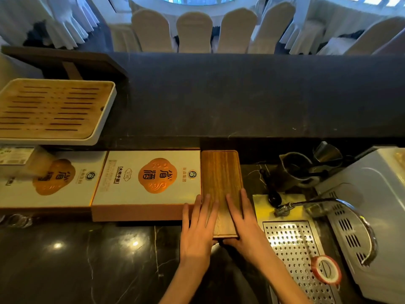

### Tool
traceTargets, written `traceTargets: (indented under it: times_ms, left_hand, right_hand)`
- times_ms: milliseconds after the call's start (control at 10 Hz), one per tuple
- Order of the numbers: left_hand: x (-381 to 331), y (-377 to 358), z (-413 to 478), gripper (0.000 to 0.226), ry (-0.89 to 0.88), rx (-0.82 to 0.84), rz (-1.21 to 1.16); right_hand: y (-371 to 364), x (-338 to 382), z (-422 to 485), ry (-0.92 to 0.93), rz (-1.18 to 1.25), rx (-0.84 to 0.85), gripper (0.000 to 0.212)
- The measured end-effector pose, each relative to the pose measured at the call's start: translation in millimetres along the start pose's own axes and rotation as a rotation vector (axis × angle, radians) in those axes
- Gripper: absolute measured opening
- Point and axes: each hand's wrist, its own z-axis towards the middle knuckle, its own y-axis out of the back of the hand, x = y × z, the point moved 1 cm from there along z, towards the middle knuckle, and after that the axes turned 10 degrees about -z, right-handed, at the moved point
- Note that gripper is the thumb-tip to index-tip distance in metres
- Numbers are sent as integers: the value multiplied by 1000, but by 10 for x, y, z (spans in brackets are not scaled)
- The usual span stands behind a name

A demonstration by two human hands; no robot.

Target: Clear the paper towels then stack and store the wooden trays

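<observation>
A brown wooden tray (221,174) lies lengthwise on the dark marble counter (87,260), wedged between a white-and-orange box (146,176) and the sink area. It looks like a stack, though I cannot tell how many trays are in it. My left hand (198,229) lies flat on its near left edge with fingers spread. On the near right part rests my right hand (243,222), fingers on top and thumb under the front end. No paper towels are in view.
A slatted bamboo tray (54,108) with a white rim sits on the raised ledge at left. A second printed box (50,176) lies left. Right of the tray are a perforated steel drain (291,244), a faucet (341,205), a roll of red tape (326,269) and a white appliance (377,194).
</observation>
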Motion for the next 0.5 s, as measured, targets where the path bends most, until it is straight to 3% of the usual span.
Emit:
traceTargets:
  times_ms: [200, 500]
  left_hand:
    - [1, 12, -9, 115, -45, -38, 7]
    - [-17, 273, -152, 117, -40, 120, -23]
  right_hand:
    - [7, 22, -10, 0, -14, -12, 128]
    - [279, 53, -156, -29, -102, 74, 119]
